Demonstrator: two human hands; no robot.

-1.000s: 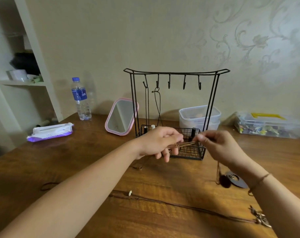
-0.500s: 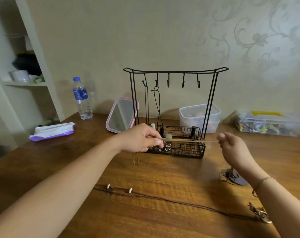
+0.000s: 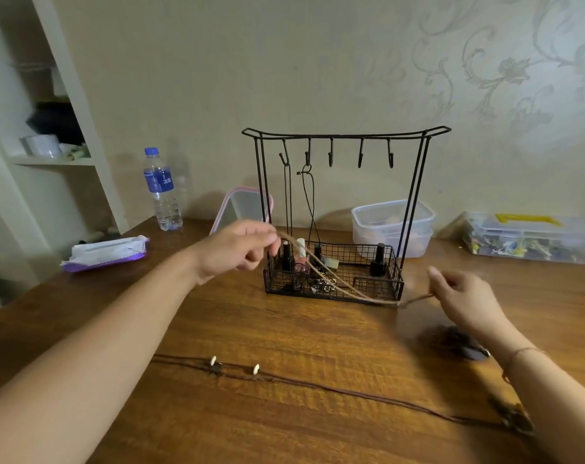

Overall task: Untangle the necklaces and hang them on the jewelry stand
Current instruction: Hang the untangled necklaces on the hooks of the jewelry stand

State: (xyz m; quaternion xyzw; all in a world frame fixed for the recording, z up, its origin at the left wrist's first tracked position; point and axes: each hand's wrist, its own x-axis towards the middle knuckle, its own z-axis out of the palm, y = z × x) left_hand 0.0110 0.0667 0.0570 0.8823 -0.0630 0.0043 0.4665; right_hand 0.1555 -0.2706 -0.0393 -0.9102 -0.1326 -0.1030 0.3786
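Nearest on the counter (image 3: 284,426) lies a dark brown cord necklace (image 3: 318,388), stretched out straight with two small pale beads toward its left end — it looks free of knots and ready to hang. Beyond it, the left hand (image 3: 237,251) pinches one end of a tan cord necklace (image 3: 321,274), raised near the basket's left corner, while the right hand (image 3: 462,296) pinches the other end low, just above the wood; its fingers are blurred, so the exact grip is hard to read. The tan cord sags in a doubled arc across the front of the wire basket.

To do this well, the loop should be spread open between both hands, lifted clear of the basket wire so it cannot snag, then lowered over one of the three free hooks on the jewelry stand (image 3: 346,137). Two thin necklaces already hang from the left hooks — avoid brushing them.
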